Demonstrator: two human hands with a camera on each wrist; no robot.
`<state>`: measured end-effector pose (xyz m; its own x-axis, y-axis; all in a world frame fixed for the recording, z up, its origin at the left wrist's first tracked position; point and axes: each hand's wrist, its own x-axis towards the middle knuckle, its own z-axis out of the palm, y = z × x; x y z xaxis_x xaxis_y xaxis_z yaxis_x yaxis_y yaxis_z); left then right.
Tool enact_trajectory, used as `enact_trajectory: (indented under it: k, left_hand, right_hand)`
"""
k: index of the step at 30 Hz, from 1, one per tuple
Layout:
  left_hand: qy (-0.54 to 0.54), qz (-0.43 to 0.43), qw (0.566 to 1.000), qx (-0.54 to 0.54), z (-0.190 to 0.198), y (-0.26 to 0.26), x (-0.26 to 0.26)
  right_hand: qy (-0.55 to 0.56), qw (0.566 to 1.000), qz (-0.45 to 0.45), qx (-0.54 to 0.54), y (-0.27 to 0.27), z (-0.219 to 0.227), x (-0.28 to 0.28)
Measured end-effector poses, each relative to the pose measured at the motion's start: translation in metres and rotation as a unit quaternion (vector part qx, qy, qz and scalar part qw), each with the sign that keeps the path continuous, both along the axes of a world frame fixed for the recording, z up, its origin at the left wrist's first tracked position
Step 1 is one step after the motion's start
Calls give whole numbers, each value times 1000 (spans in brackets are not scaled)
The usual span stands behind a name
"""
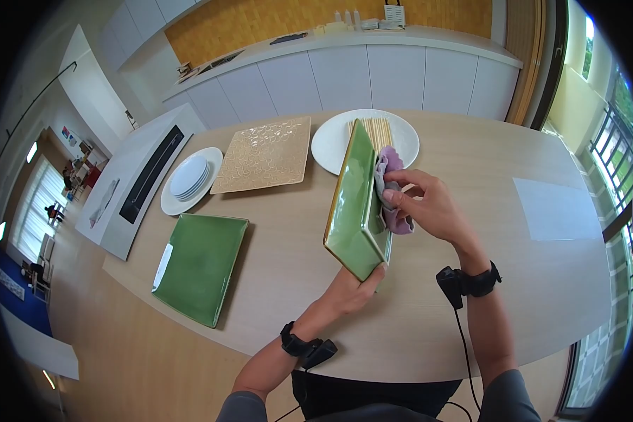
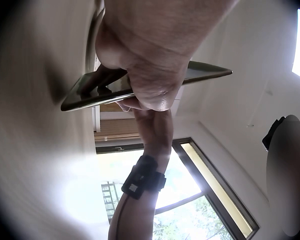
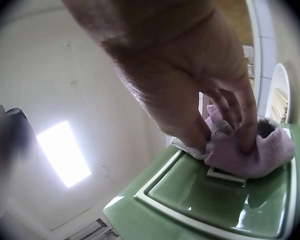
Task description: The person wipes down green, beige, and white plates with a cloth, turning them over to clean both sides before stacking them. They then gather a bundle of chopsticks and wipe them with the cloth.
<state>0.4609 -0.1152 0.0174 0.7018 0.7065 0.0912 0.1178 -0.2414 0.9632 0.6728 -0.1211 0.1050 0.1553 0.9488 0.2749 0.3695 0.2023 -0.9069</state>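
A glossy green plate (image 1: 350, 204) is tilted up on edge above the table, its underside with a raised white foot ring turned to the right. My left hand (image 1: 349, 292) grips its near lower corner, thumb along the edge. A crumpled purple and grey cloth (image 3: 260, 150) is bunched in my right hand (image 1: 429, 204), whose fingers press it on the plate's underside. In the right wrist view the cloth lies over part of the foot ring. The left wrist view shows the plate (image 2: 205, 72) edge-on behind the left hand.
Another green plate (image 1: 200, 264) lies at the left. Behind are a beige patterned plate (image 1: 264, 156), small white dishes (image 1: 189, 176) stacked on a white plate (image 1: 214, 163), and a round white plate (image 1: 323, 144) bearing wooden sticks (image 1: 382, 130). A translucent sheet (image 1: 557, 209) lies at the right.
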Motion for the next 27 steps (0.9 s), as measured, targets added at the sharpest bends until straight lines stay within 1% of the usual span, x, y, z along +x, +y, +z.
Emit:
enact_trajectory:
  k: [1, 5, 7, 8, 10, 13, 14, 16, 23, 27]
  left_hand:
    - [-5, -1, 1000, 8, 2, -1, 0]
    - [-9, -4, 1000, 19, -2, 0, 0]
    - [-14, -4, 1000, 19, -1, -1, 0]
    - [-20, -4, 1000, 18, 0, -1, 0]
    - [-21, -7, 1000, 21, -1, -1, 0]
    - [-20, -11, 999, 30, 0, 0, 0]
    - [-17, -13, 999, 36, 1, 0, 0]
    - [-25, -11, 999, 37, 1, -1, 1]
    - [-28, -11, 998, 46, 0, -1, 1]
    - [-25, -17, 999, 39, 1, 0, 1]
  right_hand:
    - [11, 999, -8, -32, 0, 0, 0]
    - [0, 999, -10, -34, 0, -1, 2]
    - [-43, 997, 10, -65, 2, -2, 5]
    - [-43, 997, 11, -65, 1, -1, 4]
    - [5, 995, 29, -95, -1, 2, 4]
    - [2, 994, 49, -102, 0, -1, 9]
    - [2, 994, 48, -102, -1, -1, 9]
    - [-36, 993, 49, -99, -1, -2, 9]
    - [-41, 991, 41, -117, -5, 4, 8]
    - [-70, 986, 76, -132, -9, 6, 7]
